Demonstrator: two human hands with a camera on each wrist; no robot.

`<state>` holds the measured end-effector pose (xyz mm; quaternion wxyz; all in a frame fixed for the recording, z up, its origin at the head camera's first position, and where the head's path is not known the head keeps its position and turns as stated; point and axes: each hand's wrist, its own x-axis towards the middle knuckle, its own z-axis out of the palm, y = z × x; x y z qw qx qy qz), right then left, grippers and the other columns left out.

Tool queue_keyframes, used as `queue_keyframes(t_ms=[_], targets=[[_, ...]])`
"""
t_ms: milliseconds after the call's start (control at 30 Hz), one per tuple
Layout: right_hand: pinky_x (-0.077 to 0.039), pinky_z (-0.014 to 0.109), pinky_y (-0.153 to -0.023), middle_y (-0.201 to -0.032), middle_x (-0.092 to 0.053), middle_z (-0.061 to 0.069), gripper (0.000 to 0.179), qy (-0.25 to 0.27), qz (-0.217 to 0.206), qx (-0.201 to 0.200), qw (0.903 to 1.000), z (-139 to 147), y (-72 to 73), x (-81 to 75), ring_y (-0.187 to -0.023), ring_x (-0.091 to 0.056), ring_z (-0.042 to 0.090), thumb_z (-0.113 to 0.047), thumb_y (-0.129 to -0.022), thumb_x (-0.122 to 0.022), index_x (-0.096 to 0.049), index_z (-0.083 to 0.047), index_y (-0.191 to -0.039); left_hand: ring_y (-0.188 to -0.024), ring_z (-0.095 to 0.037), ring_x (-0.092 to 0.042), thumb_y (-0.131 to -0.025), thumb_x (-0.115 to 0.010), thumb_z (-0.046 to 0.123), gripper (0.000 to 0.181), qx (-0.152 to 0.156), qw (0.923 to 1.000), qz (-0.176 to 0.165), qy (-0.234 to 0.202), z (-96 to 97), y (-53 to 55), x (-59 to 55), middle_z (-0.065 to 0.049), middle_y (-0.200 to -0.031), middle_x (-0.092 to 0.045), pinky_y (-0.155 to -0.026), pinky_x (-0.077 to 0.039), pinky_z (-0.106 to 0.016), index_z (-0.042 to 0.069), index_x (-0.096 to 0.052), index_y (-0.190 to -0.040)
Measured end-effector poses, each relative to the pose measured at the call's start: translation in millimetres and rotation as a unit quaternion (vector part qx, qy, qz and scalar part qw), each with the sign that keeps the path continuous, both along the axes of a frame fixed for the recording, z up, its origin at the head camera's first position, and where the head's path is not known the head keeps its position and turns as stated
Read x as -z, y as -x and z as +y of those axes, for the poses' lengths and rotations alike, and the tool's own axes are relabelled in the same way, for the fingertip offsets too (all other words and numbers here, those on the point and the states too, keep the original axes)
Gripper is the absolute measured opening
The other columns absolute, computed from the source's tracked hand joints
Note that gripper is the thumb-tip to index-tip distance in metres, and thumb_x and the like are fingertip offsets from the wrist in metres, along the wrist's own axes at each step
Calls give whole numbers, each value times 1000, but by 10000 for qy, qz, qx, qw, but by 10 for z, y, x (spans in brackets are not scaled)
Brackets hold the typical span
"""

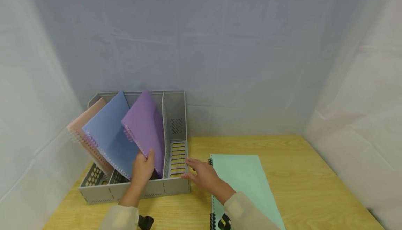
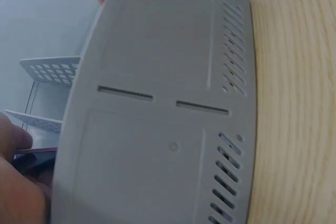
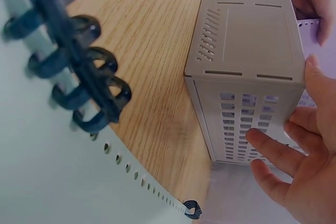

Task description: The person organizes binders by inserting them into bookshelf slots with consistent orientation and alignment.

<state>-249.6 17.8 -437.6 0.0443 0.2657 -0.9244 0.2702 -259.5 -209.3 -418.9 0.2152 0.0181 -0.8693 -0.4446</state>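
Observation:
A grey file organizer (image 1: 176,187) with upright dividers stands on the table. My left hand (image 1: 142,169) pinches the lower edge of a purple spiral notebook (image 1: 142,125), which leans in a middle compartment. Against the organizer's right side rests my right hand (image 1: 204,176), its fingers spread along the perforated wall (image 3: 241,119) and its thumb near the front corner. Leaning left of the purple one are a blue spiral notebook (image 1: 111,132) and a pinkish one (image 1: 89,118). The left wrist view mostly shows the organizer's front panel (image 2: 142,150).
A mint-green notebook (image 1: 248,184) with black binding rings (image 3: 89,51) lies flat on the wooden table (image 1: 301,174), partly under my right forearm. The organizer's rightmost compartment has a slotted floor (image 1: 178,156). Pale sheeting (image 1: 235,66) hangs behind and at both sides.

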Motion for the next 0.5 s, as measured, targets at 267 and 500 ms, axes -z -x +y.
queue_keyframes(t_ms=[267, 500], targets=[[-50, 38, -96, -151, -41, 5, 63, 133, -108, -7, 9999, 6, -3, -1, -114, -62, 21, -45, -93, -58, -48, -7, -142, -118, -55, -48, -103, -42, 22, 43, 131, 9993, -316, -151, -16, -8, -42, -38, -126, -52, -97, -40, -64, -10, -42, -133], [-51, 37, -96, -150, -41, 5, 65, 161, -71, 5, 9998, -6, 11, 21, -110, -64, 21, -47, -93, -57, -48, -7, -142, -122, -54, -44, -103, -41, 21, 46, 145, 9986, -460, -237, -55, 0, -71, -38, -131, -48, -103, -36, -62, -10, -40, -136]])
